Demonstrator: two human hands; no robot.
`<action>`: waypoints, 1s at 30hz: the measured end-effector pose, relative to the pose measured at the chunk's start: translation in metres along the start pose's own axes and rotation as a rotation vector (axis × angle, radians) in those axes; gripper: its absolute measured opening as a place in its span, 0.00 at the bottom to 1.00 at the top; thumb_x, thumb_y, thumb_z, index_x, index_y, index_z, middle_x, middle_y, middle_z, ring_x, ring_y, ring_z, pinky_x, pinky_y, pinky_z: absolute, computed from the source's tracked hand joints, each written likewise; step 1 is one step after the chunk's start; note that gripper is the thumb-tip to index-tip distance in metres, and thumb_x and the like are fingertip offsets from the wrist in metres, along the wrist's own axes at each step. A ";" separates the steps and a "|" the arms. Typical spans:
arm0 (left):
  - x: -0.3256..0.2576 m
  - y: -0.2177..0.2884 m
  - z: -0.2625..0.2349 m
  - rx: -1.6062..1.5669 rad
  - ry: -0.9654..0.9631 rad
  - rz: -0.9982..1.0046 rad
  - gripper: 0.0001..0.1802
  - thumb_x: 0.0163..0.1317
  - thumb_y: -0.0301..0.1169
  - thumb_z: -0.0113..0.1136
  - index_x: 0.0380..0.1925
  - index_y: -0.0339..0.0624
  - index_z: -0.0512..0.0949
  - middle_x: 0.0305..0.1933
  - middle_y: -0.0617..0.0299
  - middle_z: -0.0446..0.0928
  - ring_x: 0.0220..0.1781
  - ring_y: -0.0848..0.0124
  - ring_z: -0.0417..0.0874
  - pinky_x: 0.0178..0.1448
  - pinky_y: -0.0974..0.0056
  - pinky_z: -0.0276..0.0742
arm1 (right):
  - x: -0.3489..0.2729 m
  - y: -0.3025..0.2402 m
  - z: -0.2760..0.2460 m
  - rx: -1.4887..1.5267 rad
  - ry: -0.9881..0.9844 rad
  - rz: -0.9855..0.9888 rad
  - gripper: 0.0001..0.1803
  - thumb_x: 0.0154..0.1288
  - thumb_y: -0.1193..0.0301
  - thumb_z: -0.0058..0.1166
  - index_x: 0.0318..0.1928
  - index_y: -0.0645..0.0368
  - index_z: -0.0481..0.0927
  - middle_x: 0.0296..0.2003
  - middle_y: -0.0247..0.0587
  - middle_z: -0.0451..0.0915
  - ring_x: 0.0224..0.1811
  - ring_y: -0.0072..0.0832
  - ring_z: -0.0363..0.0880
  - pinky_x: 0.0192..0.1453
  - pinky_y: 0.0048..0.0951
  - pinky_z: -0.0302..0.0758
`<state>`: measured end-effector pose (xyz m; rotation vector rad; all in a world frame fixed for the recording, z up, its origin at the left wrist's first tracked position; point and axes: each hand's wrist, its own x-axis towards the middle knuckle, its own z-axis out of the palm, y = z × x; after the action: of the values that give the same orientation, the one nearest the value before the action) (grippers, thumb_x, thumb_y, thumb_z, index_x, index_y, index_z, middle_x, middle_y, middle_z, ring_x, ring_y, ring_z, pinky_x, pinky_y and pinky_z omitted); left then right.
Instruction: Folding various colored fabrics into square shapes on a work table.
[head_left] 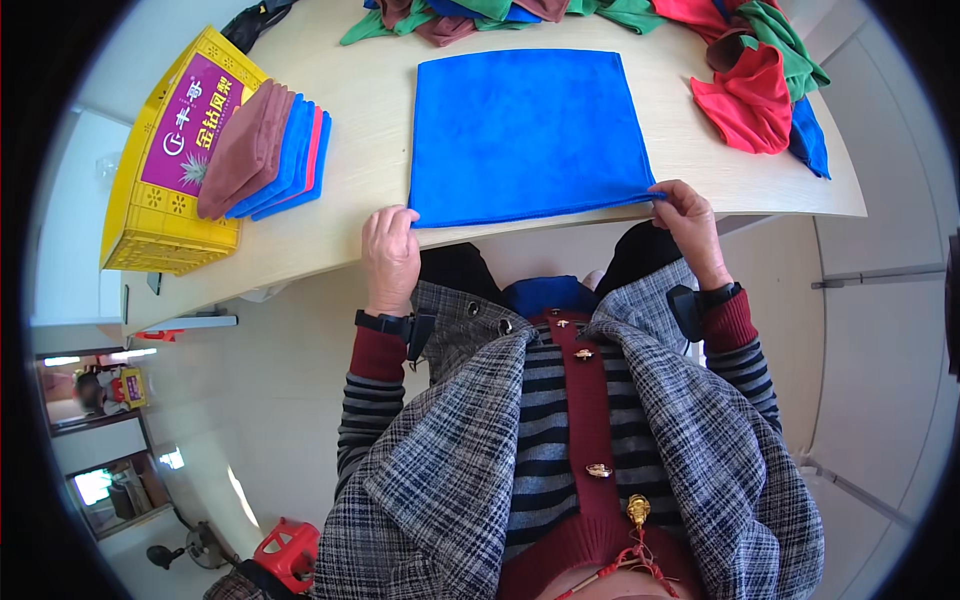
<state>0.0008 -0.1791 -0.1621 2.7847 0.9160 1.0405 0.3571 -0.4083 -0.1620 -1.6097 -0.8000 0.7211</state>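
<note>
A blue towel (525, 135) lies spread as a near-rectangle at the table's near edge. My left hand (390, 255) has its fingers closed at the towel's near left corner. At the near right corner, my right hand (690, 225) pinches the edge between thumb and fingers, and that corner is slightly lifted. On the left, a stack of folded towels (245, 165) in brown, blue and red leans by a yellow crate (125, 225).
The pale wooden table (370, 110) curves across the view. Loose green, brown and blue towels (480, 15) lie along its far side. Red, green and blue ones (745, 100) are heaped at the far right. A red plastic stool (290, 550) stands on the floor at lower left.
</note>
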 end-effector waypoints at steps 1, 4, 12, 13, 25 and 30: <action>-0.003 0.001 0.001 -0.040 0.001 -0.033 0.15 0.51 0.13 0.57 0.38 0.38 0.80 0.44 0.54 0.79 0.51 0.54 0.79 0.54 0.55 0.76 | -0.001 0.002 0.001 -0.041 0.003 0.002 0.09 0.70 0.78 0.54 0.48 0.62 0.82 0.28 0.27 0.77 0.31 0.13 0.75 0.38 0.17 0.74; -0.001 0.001 0.002 -0.097 -0.008 -0.074 0.14 0.51 0.13 0.58 0.38 0.38 0.80 0.44 0.54 0.78 0.51 0.55 0.79 0.54 0.56 0.76 | -0.005 0.005 0.002 -0.110 0.024 -0.013 0.09 0.69 0.79 0.54 0.47 0.62 0.83 0.27 0.27 0.76 0.30 0.14 0.75 0.37 0.18 0.74; 0.003 -0.006 -0.008 -0.162 -0.134 -0.072 0.14 0.51 0.16 0.60 0.39 0.39 0.81 0.45 0.54 0.77 0.50 0.55 0.78 0.54 0.56 0.76 | -0.012 -0.007 -0.002 -0.429 0.024 -0.206 0.09 0.66 0.78 0.56 0.45 0.62 0.83 0.28 0.39 0.82 0.30 0.24 0.81 0.39 0.26 0.77; 0.003 -0.005 -0.012 -0.170 -0.172 -0.069 0.13 0.52 0.17 0.61 0.38 0.39 0.81 0.44 0.54 0.77 0.50 0.55 0.79 0.55 0.55 0.76 | -0.014 -0.012 -0.005 -0.490 0.002 -0.242 0.09 0.65 0.77 0.56 0.45 0.61 0.84 0.29 0.42 0.83 0.31 0.27 0.82 0.40 0.28 0.78; 0.075 -0.001 0.054 -0.044 -0.319 0.176 0.30 0.70 0.44 0.58 0.67 0.42 0.71 0.76 0.46 0.62 0.77 0.50 0.62 0.79 0.52 0.58 | 0.063 -0.032 0.101 -1.087 -0.038 -0.537 0.29 0.75 0.53 0.49 0.69 0.57 0.70 0.71 0.51 0.67 0.76 0.46 0.61 0.77 0.46 0.59; 0.076 -0.011 0.079 0.124 -0.412 0.177 0.37 0.73 0.52 0.51 0.75 0.43 0.61 0.80 0.46 0.54 0.81 0.50 0.53 0.82 0.47 0.49 | 0.079 -0.018 0.101 -1.233 -0.085 -0.413 0.36 0.78 0.46 0.37 0.76 0.55 0.61 0.78 0.48 0.55 0.82 0.48 0.47 0.83 0.50 0.44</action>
<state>0.0891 -0.1162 -0.1816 3.0528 0.7121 0.3977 0.3189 -0.2844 -0.1644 -2.3376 -1.7727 -0.0979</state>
